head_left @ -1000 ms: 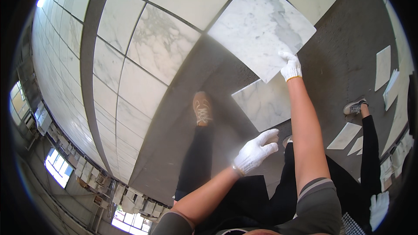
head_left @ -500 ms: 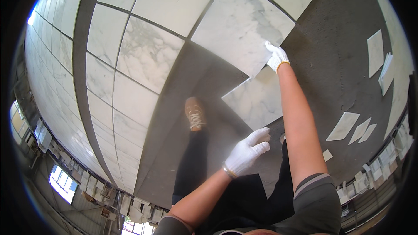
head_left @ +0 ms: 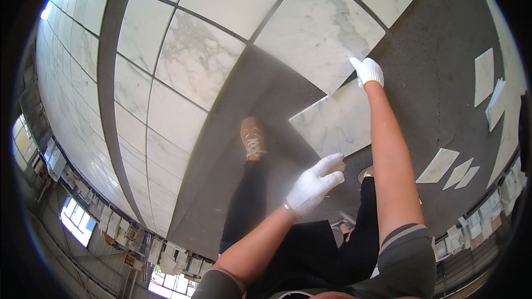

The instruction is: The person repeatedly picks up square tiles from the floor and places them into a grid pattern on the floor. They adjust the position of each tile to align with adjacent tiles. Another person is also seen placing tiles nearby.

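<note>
My right hand [head_left: 368, 72], in a white knit glove, is at the near right edge of a large white marble tile [head_left: 316, 27] with grey veining. Its thumb overlaps the tile's edge, and its other fingers curl in, partly hidden. That tile's near corner meets or overlaps a second marble tile [head_left: 332, 122], which lies askew on the grey floor closer to me. My left hand [head_left: 314, 184], also gloved in white, hovers just short of the second tile with thumb and fingers apart and nothing in it.
Rows of marble tiles [head_left: 191, 58] with dark gaps spread to the left and far side. Loose narrow pieces [head_left: 438, 166] and a small stack of strips [head_left: 496, 105] lie on the right. My left shoe [head_left: 252, 138] stands on the grey floor [head_left: 213, 171].
The whole view has shifted slightly. My right hand has slid a little outward along the tile's edge, its thumb covering less of the tile. My left hand stays empty.
</note>
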Demonstrator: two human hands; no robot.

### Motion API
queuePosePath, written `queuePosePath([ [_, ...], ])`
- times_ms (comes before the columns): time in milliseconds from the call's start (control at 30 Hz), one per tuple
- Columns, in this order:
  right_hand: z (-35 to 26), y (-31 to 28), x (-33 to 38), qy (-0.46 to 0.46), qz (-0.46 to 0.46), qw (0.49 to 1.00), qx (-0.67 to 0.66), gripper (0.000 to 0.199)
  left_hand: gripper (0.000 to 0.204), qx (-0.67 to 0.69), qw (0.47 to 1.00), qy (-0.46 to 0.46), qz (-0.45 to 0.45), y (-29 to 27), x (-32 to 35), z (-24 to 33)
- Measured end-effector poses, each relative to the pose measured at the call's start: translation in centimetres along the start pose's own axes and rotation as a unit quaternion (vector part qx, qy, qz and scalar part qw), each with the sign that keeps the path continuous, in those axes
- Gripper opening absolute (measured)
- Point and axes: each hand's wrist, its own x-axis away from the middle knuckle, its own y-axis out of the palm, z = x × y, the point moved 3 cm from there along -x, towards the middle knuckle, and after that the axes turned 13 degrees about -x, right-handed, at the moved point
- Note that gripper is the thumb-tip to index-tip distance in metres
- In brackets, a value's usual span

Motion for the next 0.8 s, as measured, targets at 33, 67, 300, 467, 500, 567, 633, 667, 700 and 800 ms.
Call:
queuePosePath([
  [33, 0.6, 0.1, 0.0, 0.039, -0.015, 0.997, -0.060, 0.048, 0.060, 0.012, 1.000, 0.006, 0.011, -0.4, -0.1, 0.0],
  [67, 1.2, 0.4, 0.2, 0.098, -0.049, 0.978, -0.179, 0.045, 0.060, 0.024, 0.999, 0.012, 0.021, -1.1, -0.2, -0.1],
  [300, 1.8, 1.4, 1.7, 0.116, -0.139, 0.866, -0.466, 0.037, 0.066, 0.177, 0.963, 0.043, 0.197, -12.0, -7.7, -0.9],
  [467, 2.1, 1.9, 1.3, 0.083, -0.041, 0.910, -0.404, 0.046, 0.073, -0.430, 0.780, 0.198, 0.409, -25.1, -20.8, 6.0],
  [500, 2.1, 1.8, 1.1, 0.082, -0.055, 0.930, -0.354, 0.052, 0.071, -0.530, 0.716, 0.172, 0.421, -26.2, -22.2, 6.4],
  [567, 1.9, 2.1, 1.3, 0.110, -0.051, 0.908, -0.401, 0.046, 0.066, -0.452, 0.767, 0.083, 0.448, -28.0, -25.0, 7.6],
  [633, 1.5, 2.2, 1.5, 0.104, -0.043, 0.922, -0.370, 0.046, 0.069, -0.427, 0.785, 0.033, 0.447, -28.2, -25.5, 8.6],
  [667, 1.3, 2.2, 1.5, 0.103, -0.041, 0.925, -0.364, 0.046, 0.072, -0.413, 0.794, 0.009, 0.446, -27.7, -25.3, 9.0],
  [700, 1.1, 2.2, 1.6, 0.107, -0.028, 0.928, -0.355, 0.045, 0.068, -0.351, 0.826, 0.030, 0.440, -27.2, -25.0, 9.4],
  [800, 0.9, 2.7, 2.1, 0.092, 0.010, 0.904, -0.417, 0.045, 0.056, -0.188, 0.894, 0.049, 0.403, -26.3, -24.4, 10.4],
])
